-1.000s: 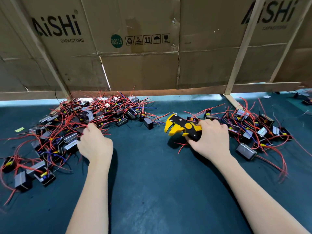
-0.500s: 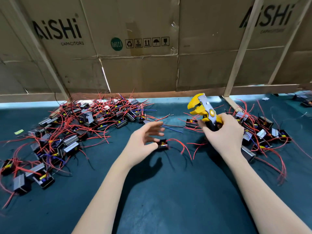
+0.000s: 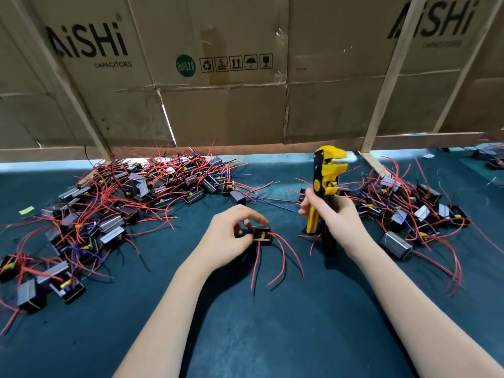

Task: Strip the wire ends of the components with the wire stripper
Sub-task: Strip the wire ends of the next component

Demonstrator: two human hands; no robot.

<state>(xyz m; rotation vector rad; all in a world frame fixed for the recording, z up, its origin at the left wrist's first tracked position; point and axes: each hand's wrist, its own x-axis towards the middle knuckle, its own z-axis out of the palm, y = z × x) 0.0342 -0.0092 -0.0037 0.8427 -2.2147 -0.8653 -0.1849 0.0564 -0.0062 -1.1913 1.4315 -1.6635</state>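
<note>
On the green bench (image 3: 245, 336), one heap of components (image 3: 131, 203) fills the far left corner and a second heap (image 3: 409, 211) lies far right. Mid-bench, the right hand (image 3: 336, 216) grips the wire stripper (image 3: 324, 186) upright, head up. The left hand (image 3: 231, 236) pinches one component (image 3: 261, 235), its red wires (image 3: 283, 257) trailing toward the near edge. Stripping seems about to begin; next, a wire end must be fed into the stripper's head.

One wire stripper (image 3: 326, 184). Two piles of wired components: a large left pile (image 3: 131, 197) and a smaller right pile (image 3: 409, 211), each too tangled for an exact count. One separate component (image 3: 261, 236), three red wires attached.
</note>
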